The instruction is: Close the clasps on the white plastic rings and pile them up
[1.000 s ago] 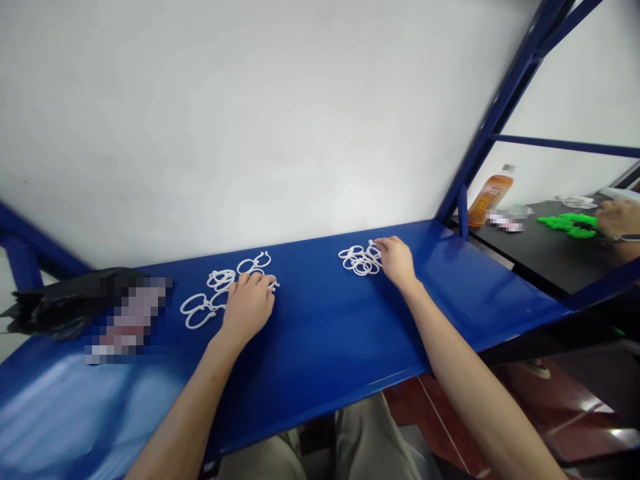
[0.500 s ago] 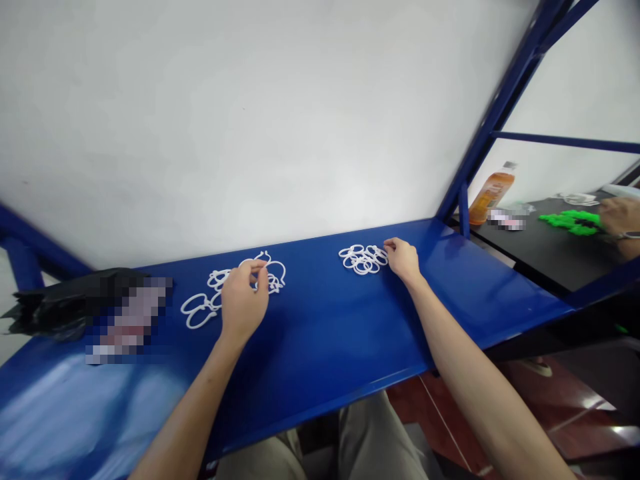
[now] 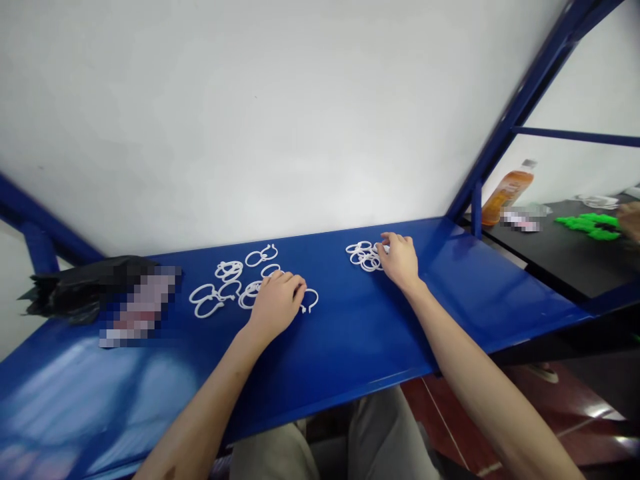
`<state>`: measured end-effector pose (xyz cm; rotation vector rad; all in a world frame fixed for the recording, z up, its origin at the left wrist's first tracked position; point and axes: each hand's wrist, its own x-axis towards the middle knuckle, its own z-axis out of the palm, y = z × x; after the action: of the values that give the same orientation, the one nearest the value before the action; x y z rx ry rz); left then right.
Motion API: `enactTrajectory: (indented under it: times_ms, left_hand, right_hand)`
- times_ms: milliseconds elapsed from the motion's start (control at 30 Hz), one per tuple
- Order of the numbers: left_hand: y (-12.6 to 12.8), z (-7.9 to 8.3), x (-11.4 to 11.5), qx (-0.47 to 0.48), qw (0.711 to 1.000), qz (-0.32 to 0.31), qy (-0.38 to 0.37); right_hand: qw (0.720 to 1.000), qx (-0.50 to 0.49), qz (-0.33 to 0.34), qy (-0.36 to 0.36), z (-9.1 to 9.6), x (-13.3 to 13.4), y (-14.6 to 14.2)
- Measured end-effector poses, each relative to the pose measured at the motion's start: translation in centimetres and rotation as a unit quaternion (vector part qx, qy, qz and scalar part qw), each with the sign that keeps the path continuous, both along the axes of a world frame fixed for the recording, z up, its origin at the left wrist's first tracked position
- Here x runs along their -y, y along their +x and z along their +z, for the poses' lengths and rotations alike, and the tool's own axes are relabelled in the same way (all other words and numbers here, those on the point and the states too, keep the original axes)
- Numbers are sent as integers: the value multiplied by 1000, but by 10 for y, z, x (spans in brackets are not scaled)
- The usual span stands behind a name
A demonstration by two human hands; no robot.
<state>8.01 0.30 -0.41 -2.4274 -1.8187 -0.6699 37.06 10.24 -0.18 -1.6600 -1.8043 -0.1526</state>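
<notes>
My left hand (image 3: 280,301) is low over the left part of the blue table, palm down with fingers curled. From its fingertips an opened white plastic curtain ring (image 3: 315,297) sticks out to the right, its gap facing down. Around this hand lie loose white rings: a linked pair (image 3: 261,256) behind it, a small cluster (image 3: 229,271) and more opened rings (image 3: 205,300) to the left. My right hand (image 3: 400,259) is at the right edge of a pile of white rings (image 3: 364,257), thumb and fingers apart. It partly covers the nearest rings.
A black plastic bag (image 3: 75,293) and a blurred packet (image 3: 145,300) lie at the left of the blue table (image 3: 340,333). Blue frame posts (image 3: 500,127) rise at the right. Beyond them, a black table (image 3: 530,257) holds an orange drink bottle (image 3: 507,193), green pieces (image 3: 593,225) and another person's hand (image 3: 630,220).
My left hand has moved right and toward me and turned palm down, a ring at its fingers. The right hand's fingers have spread over the pile's edge. The view has shifted slightly.
</notes>
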Motion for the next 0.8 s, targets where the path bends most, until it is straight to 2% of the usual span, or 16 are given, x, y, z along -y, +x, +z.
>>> enactTrajectory:
  times_ms: [67, 133, 200, 233, 267, 333, 433, 633, 800]
  left_hand:
    - [-4, 4, 1, 24, 1000, -19, -6]
    - [-10, 10, 4, 45, 996, -68, -34]
    - [-14, 15, 7, 47, 989, -119, -74]
    - [-14, 17, 9, 42, 986, -133, -93]
    - [-14, 18, 11, 35, 984, -139, -107]
    - [-10, 18, 12, 28, 982, -139, -122]
    - [-3, 17, 10, 68, 983, -132, -111]
    - [6, 19, 7, 257, 961, -70, -73]
    - [13, 15, 9, 258, 960, -86, -66]
  right_hand:
    - [998, -2, 61, 18, 3, 8, -12]
    - [987, -8, 161, 17, 6, 20, -28]
    - [956, -9, 294, -15, 6, 35, -46]
    - [931, 2, 364, -42, 6, 42, -55]
    - [908, 12, 414, -67, 5, 49, -62]
    - [876, 36, 470, -98, 3, 59, -73]
    - [865, 18, 489, -114, 2, 63, -78]
    - [868, -185, 443, -129, 2, 59, -80]
    - [874, -159, 455, -68, -3, 61, -86]
